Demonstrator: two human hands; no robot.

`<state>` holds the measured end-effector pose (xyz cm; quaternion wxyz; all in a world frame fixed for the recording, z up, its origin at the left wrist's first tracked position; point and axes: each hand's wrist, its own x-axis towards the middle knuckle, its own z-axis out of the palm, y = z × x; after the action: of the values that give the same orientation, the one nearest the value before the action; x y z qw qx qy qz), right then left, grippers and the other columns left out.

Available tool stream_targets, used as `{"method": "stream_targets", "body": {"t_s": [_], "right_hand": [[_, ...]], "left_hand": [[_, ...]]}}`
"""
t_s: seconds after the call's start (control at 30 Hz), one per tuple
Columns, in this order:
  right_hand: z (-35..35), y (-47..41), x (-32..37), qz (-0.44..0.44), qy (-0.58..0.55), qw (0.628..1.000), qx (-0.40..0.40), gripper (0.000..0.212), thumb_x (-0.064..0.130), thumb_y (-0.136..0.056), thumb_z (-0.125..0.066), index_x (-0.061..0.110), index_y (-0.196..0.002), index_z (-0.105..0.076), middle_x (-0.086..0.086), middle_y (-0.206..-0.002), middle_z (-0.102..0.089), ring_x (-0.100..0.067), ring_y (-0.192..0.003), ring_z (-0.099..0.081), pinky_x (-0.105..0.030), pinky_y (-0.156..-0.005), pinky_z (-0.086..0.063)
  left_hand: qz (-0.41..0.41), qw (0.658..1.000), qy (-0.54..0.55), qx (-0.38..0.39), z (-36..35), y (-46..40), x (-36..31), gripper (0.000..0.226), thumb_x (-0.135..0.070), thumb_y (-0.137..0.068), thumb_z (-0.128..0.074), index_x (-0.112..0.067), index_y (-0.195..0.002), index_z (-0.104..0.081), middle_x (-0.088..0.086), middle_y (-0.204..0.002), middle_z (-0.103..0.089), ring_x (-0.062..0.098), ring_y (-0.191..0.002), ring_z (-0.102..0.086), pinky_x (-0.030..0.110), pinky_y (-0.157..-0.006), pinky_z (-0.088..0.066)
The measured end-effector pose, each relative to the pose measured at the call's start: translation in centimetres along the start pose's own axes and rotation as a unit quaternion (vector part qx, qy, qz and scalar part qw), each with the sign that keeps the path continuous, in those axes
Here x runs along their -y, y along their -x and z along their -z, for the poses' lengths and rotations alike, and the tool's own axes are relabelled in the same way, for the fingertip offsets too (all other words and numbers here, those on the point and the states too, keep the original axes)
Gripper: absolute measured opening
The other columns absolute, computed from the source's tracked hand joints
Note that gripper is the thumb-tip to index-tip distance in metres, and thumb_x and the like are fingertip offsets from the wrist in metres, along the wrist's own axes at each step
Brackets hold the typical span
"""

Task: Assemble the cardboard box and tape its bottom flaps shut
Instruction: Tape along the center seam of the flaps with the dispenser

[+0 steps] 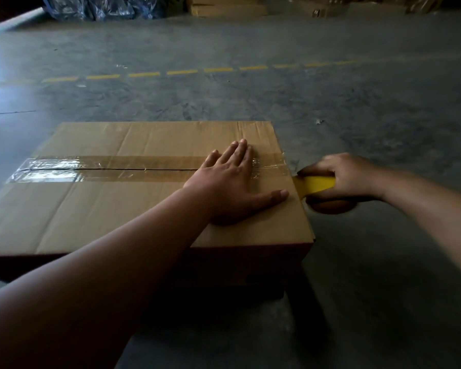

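Observation:
A brown cardboard box (96, 209) stands on the concrete floor with its flaps folded flat on top. A strip of clear tape (104, 167) runs along the centre seam from the left edge to the right edge. My left hand (229, 182) lies flat on the box top near the right end, fingers straight, partly over the tape. Just past the box's right edge, my right hand (343, 177) grips a yellow tape dispenser (317, 186) with a brown roll under it. The dispenser touches the box's right side.
Grey concrete floor (357, 115) spreads all around, with a dashed yellow line (181, 72) across it farther off. Stacked cardboard boxes (224, 6) and blue plastic-wrapped bundles (104, 6) line the far end. A dark shadow falls below the box.

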<state>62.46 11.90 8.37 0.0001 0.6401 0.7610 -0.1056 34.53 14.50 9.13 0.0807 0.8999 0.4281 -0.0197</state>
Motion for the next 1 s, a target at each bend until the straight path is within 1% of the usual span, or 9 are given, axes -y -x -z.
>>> {"method": "stream_targets", "body": {"t_s": [0.1, 0.23, 0.3, 0.47, 0.57, 0.67, 0.77, 0.9, 1.0], "right_hand": [[0.6, 1.0, 0.7, -0.004, -0.009, 1.0, -0.022, 0.069, 0.06, -0.067, -0.072, 0.038, -0.13, -0.054, 0.011, -0.099, -0.049, -0.014, -0.096, -0.051, -0.028, -0.075, -0.035], [1.8, 2.8, 2.0, -0.029, -0.021, 0.998, -0.059, 0.067, 0.048, -0.07, -0.078, 0.03, -0.131, -0.057, 0.006, -0.116, -0.058, -0.007, -0.103, -0.048, -0.017, -0.077, -0.025], [2.8, 3.8, 2.6, -0.045, -0.02, 0.995, -0.085, 0.068, 0.051, -0.067, -0.078, 0.032, -0.13, -0.058, 0.0, -0.124, -0.061, -0.015, -0.108, -0.054, -0.018, -0.078, -0.026], [5.9, 6.0, 4.6, -0.111, 0.018, 0.983, -0.148, 0.073, 0.059, -0.065, -0.076, 0.033, -0.13, -0.056, -0.01, -0.119, -0.061, -0.027, -0.108, -0.056, -0.026, -0.076, -0.032], [7.7, 6.9, 6.4, -0.131, -0.018, 0.972, -0.195, 0.072, 0.061, -0.063, -0.075, 0.036, -0.128, -0.057, -0.004, -0.125, -0.061, -0.024, -0.11, -0.056, -0.03, -0.083, -0.041], [9.0, 6.7, 9.2, -0.119, -0.098, 0.964, -0.217, 0.067, 0.053, -0.067, -0.078, 0.033, -0.128, -0.058, 0.005, -0.126, -0.06, -0.013, -0.103, -0.053, -0.026, -0.08, -0.036], [9.0, 5.4, 11.9, -0.102, -0.168, 0.96, -0.201, 0.067, 0.045, -0.069, -0.079, 0.031, -0.131, -0.056, 0.005, -0.123, -0.06, -0.012, -0.101, -0.055, -0.026, -0.081, -0.04], [8.1, 3.6, 14.7, -0.087, -0.277, 0.942, -0.17, 0.077, 0.03, -0.069, -0.083, 0.023, -0.138, -0.051, 0.004, -0.126, -0.059, -0.012, -0.105, -0.059, -0.026, -0.084, -0.047], [7.5, 2.6, 16.4, -0.084, -0.336, 0.916, -0.203, 0.079, 0.029, -0.068, -0.084, 0.016, -0.138, -0.05, 0.003, -0.123, -0.062, -0.01, -0.102, -0.063, -0.028, -0.089, -0.049]], "left_hand": [[0.003, 1.0, -0.004, -0.003, 0.1, 0.0, -0.1, 0.118, -0.095, -0.071, -0.014, -0.017, -0.156, 0.01, 0.0, -0.163, 0.016, 0.013, -0.149, 0.016, 0.043, -0.122, 0.004], [0.003, 1.0, -0.014, -0.002, 0.2, 0.0, -0.1, 0.12, -0.096, -0.069, -0.012, -0.017, -0.156, 0.009, 0.002, -0.164, 0.014, 0.015, -0.149, 0.015, 0.045, -0.122, 0.002], [0.008, 1.0, -0.025, 0.0, 0.4, 0.0, -0.2, 0.121, -0.097, -0.068, -0.012, -0.017, -0.156, 0.008, 0.002, -0.164, 0.012, 0.015, -0.15, 0.012, 0.046, -0.122, 0.001], [0.029, 0.997, -0.055, -0.039, 1.1, 1.0, -0.6, 0.118, -0.095, -0.07, -0.014, -0.017, -0.157, 0.004, 0.001, -0.165, 0.002, 0.017, -0.152, -0.002, 0.051, -0.12, -0.012], [0.023, 1.0, 0.006, 0.0, 1.1, 1.9, -0.7, 0.114, -0.09, -0.076, -0.02, -0.014, -0.157, 0.006, 0.003, -0.165, 0.008, 0.019, -0.151, 0.007, 0.051, -0.121, -0.001], [0.023, 0.998, 0.05, 0.014, 1.7, 2.9, 0.3, 0.108, -0.086, -0.081, -0.024, -0.016, -0.157, 0.004, 0.003, -0.164, 0.011, 0.018, -0.15, 0.012, 0.051, -0.119, 0.006], [0.051, 0.997, 0.04, -0.036, 2.8, 5.0, 4.1, 0.102, -0.084, -0.083, -0.022, -0.017, -0.157, -0.003, 0.001, -0.165, 0.003, 0.015, -0.151, 0.005, 0.052, -0.121, 0.001], [0.138, 0.989, -0.002, -0.059, 3.9, 9.5, 12.2, 0.102, -0.085, -0.081, -0.021, -0.018, -0.158, -0.008, 0.001, -0.165, -0.002, 0.014, -0.151, 0.0, 0.05, -0.121, -0.005], [0.195, 0.979, -0.011, -0.064, 4.3, 12.6, 17.0, 0.102, -0.088, -0.077, -0.022, -0.026, -0.157, -0.011, -0.003, -0.165, -0.004, 0.015, -0.151, -0.003, 0.049, -0.121, -0.008]]}}
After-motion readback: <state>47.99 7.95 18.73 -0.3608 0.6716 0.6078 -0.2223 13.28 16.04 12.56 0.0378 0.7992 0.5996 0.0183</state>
